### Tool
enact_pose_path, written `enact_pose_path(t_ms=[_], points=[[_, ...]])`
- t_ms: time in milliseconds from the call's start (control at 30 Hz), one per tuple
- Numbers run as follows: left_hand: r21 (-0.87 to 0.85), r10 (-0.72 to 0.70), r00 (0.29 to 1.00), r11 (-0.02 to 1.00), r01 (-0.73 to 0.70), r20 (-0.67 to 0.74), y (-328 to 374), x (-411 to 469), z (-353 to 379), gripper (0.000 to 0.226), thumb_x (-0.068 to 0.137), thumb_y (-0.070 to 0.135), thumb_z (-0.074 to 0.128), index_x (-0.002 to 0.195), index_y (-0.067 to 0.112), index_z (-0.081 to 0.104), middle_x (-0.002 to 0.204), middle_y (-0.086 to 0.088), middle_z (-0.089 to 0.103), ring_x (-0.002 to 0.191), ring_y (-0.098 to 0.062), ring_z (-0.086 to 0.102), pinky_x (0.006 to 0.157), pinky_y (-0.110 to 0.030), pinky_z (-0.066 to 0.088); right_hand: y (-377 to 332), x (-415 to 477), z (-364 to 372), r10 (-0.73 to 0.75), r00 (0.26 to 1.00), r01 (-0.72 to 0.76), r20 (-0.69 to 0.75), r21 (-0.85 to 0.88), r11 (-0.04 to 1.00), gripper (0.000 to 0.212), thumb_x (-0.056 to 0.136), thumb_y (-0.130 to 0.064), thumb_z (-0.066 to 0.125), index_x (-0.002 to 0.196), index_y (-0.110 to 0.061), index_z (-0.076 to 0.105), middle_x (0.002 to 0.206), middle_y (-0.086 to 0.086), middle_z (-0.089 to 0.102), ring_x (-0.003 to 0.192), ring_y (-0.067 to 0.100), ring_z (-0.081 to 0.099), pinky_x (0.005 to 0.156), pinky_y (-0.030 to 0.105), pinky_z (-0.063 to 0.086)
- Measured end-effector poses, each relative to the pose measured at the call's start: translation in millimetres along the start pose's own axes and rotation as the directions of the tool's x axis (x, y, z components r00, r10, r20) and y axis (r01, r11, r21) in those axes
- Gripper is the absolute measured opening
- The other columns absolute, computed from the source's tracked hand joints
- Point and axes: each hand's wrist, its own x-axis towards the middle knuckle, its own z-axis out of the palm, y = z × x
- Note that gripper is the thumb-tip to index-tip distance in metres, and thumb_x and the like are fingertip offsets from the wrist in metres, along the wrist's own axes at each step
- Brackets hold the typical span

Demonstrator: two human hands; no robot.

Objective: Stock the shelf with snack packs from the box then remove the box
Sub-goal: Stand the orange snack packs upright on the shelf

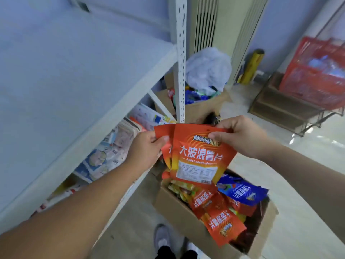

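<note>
I have two flat orange-red foil snack packs with white lettering: the front pack (197, 156) and a second pack (162, 135) tucked behind it, showing only at its left edge. Both hang upright in the air above the far corner of the open brown cardboard box (186, 225). My left hand (147, 148) pinches the rear one near its top, thumb in front and fingers curled behind. My right hand (240, 139) pinches the front pack's top right corner between thumb and fingers.

Inside the box lie three more orange-red packs (222, 225), two blue foil packs (244, 193) as far as I can make out, and a clump of yellow-green wrappers (183, 189) too jumbled to count.

Left of the box stands the white metal shelf (93, 126), one perforated upright post (181, 53) at its corner. Beyond the box sits one second cardboard box (203, 107) with a crumpled pale plastic bag (209, 68) on top. My two grey shoes (162, 238) are just beside the box's near side.
</note>
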Motion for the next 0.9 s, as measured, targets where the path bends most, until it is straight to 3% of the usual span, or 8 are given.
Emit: enact_pose_path(t_ms=[100, 200, 267, 333, 433, 567, 700, 900], points=[[-0.022, 0.063, 0.995, 0.998, -0.065, -0.072, 61, -22, -27, 0.032, 0.093, 0.037, 0.063, 0.082, 0.008, 0.071, 0.072, -0.006, 0.074, 0.064, -0.021, 0.070, 0.066, -0.040, 0.055, -59, -22, -45, -0.061, 0.997, 0.061, -0.039, -0.016, 0.998, 0.025, 0.086, -0.038, 0.076, 0.080, -0.014, 0.077, 0.076, -0.004, 0.077, 0.068, 0.015, 0.075, 0.075, 0.044, 0.062], [-0.065, 0.115, 0.983, 0.990, -0.126, -0.142, 117, -47, -55, 0.025, 0.096, 0.028, 0.064, 0.077, 0.014, 0.072, 0.062, 0.006, 0.072, 0.053, -0.007, 0.066, 0.054, -0.023, 0.047, -118, -45, -85, -0.133, 0.989, 0.131, -0.063, -0.035, 0.991, 0.023, 0.086, -0.037, 0.076, 0.083, -0.014, 0.078, 0.077, -0.003, 0.078, 0.069, 0.017, 0.076, 0.078, 0.043, 0.062], [-0.091, 0.150, 0.973, 0.982, -0.168, -0.178, 145, -60, -79, 0.027, 0.095, 0.031, 0.066, 0.080, 0.010, 0.073, 0.067, -0.001, 0.074, 0.060, -0.016, 0.070, 0.058, -0.029, 0.052, -157, -59, -105, -0.190, 0.979, 0.186, -0.069, -0.057, 0.981, 0.021, 0.086, -0.035, 0.076, 0.084, -0.015, 0.078, 0.076, -0.003, 0.078, 0.068, 0.015, 0.076, 0.077, 0.039, 0.062], [-0.141, 0.166, 0.965, 0.970, -0.197, -0.204, 168, -76, -107, 0.029, 0.092, 0.036, 0.069, 0.083, 0.009, 0.075, 0.075, -0.011, 0.076, 0.075, -0.036, 0.073, 0.074, -0.047, 0.059, -195, -71, -117, -0.258, 0.965, 0.253, -0.054, -0.078, 0.964, 0.019, 0.086, -0.034, 0.075, 0.086, -0.016, 0.078, 0.075, -0.003, 0.078, 0.067, 0.015, 0.076, 0.073, 0.034, 0.061], [-0.171, 0.180, 0.951, 0.959, -0.227, -0.250, 192, -102, -151, 0.030, 0.084, 0.043, 0.072, 0.085, 0.013, 0.077, 0.083, -0.016, 0.076, 0.085, -0.041, 0.072, 0.088, -0.056, 0.057, -250, -85, -122, -0.347, 0.937, 0.341, -0.041, -0.107, 0.934, 0.017, 0.087, -0.029, 0.076, 0.088, -0.012, 0.078, 0.074, 0.001, 0.078, 0.065, 0.017, 0.076, 0.060, 0.027, 0.061], [-0.180, 0.169, 0.916, 0.952, -0.247, -0.364, 210, -153, -215, 0.014, 0.091, 0.020, 0.071, 0.090, 0.007, 0.077, 0.085, -0.012, 0.078, 0.079, -0.025, 0.073, 0.089, -0.048, 0.059, -321, -101, -109, -0.476, 0.879, 0.470, 0.008, -0.177, 0.865, 0.014, 0.085, -0.030, 0.077, 0.077, -0.019, 0.079, 0.072, 0.002, 0.077, 0.065, 0.022, 0.075, 0.060, 0.033, 0.061], [-0.142, 0.143, 0.856, 0.960, -0.242, -0.496, 206, -214, -279, 0.018, 0.092, 0.023, 0.070, 0.092, 0.007, 0.078, 0.084, -0.009, 0.078, 0.085, -0.030, 0.075, 0.085, -0.041, 0.061, -387, -120, -74, -0.594, 0.799, 0.601, 0.096, -0.176, 0.780, 0.018, 0.085, -0.037, 0.076, 0.070, -0.028, 0.076, 0.072, 0.000, 0.077, 0.065, 0.019, 0.075, 0.066, 0.032, 0.057], [-0.127, 0.062, 0.771, 0.975, -0.183, -0.634, 162, -309, -353, 0.016, 0.093, 0.024, 0.069, 0.091, 0.010, 0.077, 0.083, -0.005, 0.079, 0.081, -0.022, 0.076, 0.082, -0.035, 0.062, -459, -149, 18, -0.675, 0.698, 0.716, 0.239, -0.251, 0.652, 0.017, 0.096, -0.032, 0.067, 0.087, -0.022, 0.076, 0.078, -0.011, 0.077, 0.069, 0.007, 0.074, 0.076, 0.033, 0.060]])
